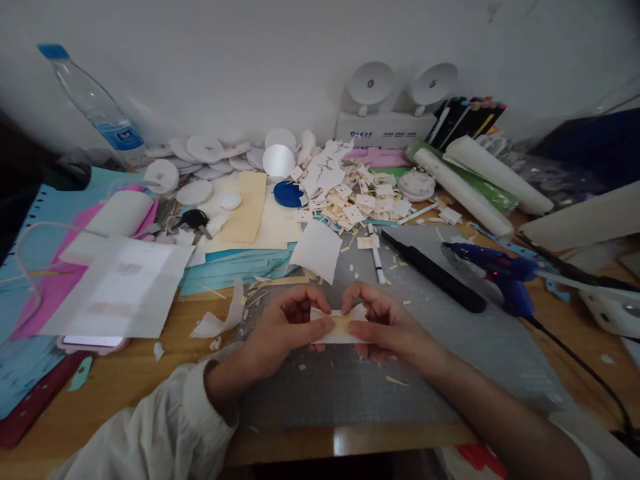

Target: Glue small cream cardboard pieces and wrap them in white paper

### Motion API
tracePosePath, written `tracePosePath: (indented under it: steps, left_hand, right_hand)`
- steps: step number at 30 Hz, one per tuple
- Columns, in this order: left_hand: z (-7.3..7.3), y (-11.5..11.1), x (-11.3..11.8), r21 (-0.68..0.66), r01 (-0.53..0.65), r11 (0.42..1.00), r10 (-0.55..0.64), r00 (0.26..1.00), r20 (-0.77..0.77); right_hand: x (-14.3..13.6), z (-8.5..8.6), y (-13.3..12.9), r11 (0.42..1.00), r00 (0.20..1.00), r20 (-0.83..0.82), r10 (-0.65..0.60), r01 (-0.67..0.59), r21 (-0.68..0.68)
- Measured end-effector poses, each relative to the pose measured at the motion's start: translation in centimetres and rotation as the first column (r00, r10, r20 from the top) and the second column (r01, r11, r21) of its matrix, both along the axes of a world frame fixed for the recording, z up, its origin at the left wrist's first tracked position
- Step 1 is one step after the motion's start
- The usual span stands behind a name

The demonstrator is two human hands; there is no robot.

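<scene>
A small piece of white paper point(340, 337) with a pale yellow piece on it is held level above the grey cutting mat point(310, 400). My left hand point(293, 320) pinches its left end between thumb and fingers. At the right end, my right hand point(383, 323) grips it the same way, with both thumbs on top. Just beyond my hands lies a loose white paper sheet point(317, 252). A white marker pen point(375, 253) and a black utility knife point(435, 270) rest on the mat farther right.
A heap of small cut paper pieces point(360, 200) lies at the back. On the right is a blue glue gun point(500, 267) with its cord. A phone point(95, 341) under white paper, keys point(193, 220) and a plastic bottle point(95, 100) are on the left. Paper rolls point(463, 190) lie back right.
</scene>
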State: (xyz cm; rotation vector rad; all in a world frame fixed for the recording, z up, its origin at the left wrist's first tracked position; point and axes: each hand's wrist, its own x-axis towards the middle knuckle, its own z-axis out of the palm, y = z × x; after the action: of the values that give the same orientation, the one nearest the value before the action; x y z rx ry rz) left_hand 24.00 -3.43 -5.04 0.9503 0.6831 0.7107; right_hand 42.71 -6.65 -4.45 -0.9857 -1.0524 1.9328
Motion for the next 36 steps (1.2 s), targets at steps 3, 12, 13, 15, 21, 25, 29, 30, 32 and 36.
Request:
tracePosePath:
  steps: [3,12,13,15,21,25,29,30,32,36]
  left_hand:
    - [0.0,0.1,-0.1,0.025,0.011,1.000,-0.011,1.000,-0.020]
    - [-0.1,0.1,0.0,0.033,-0.001,0.999,-0.001,0.998,0.061]
    - [-0.2,0.1,0.0,0.035,-0.006,0.999,0.004,0.997,0.071]
    - [-0.2,0.1,0.0,0.044,-0.003,0.999,0.000,0.998,0.058]
    - [0.9,0.2,0.0,0.200,0.106,0.974,-0.050,0.962,-0.268]
    - [1.1,0.3,0.0,0.269,0.181,0.946,-0.077,0.931,-0.357]
    - [1.0,0.3,-0.1,0.314,0.146,0.938,-0.031,0.939,-0.343]
    - [1.0,0.3,-0.1,0.332,0.126,0.935,-0.008,0.942,-0.335]
    - [1.1,0.3,0.0,0.364,0.102,0.926,0.025,0.944,-0.328]
    - [1.0,0.3,0.0,0.398,0.104,0.911,0.039,0.942,-0.334]
  right_hand:
    - [0.1,-0.2,0.0,1.000,1.000,0.023,0.003,-0.004,0.028]
    - [0.0,-0.1,-0.1,0.995,0.996,0.088,-0.010,0.001,0.104]
    - [0.0,-0.2,0.0,0.994,0.996,0.093,-0.009,-0.002,0.114]
    - [0.0,-0.2,0.0,0.991,0.994,0.105,-0.006,-0.008,0.131]
    - [-0.2,-0.2,-0.2,0.989,0.993,0.110,0.050,-0.065,0.136]
    - [-0.4,-0.4,-0.4,0.985,0.996,0.087,0.036,-0.049,0.163]
    - [-0.4,-0.4,-0.6,0.980,1.000,0.007,0.005,-0.007,0.200]
    - [-0.4,-0.4,-0.5,0.977,1.000,0.012,-0.001,-0.002,0.212]
    - [-0.3,-0.3,-0.4,0.969,0.998,0.062,-0.031,0.014,0.246]
    - [-0.3,-0.2,-0.1,0.948,0.968,0.221,-0.119,0.045,0.314]
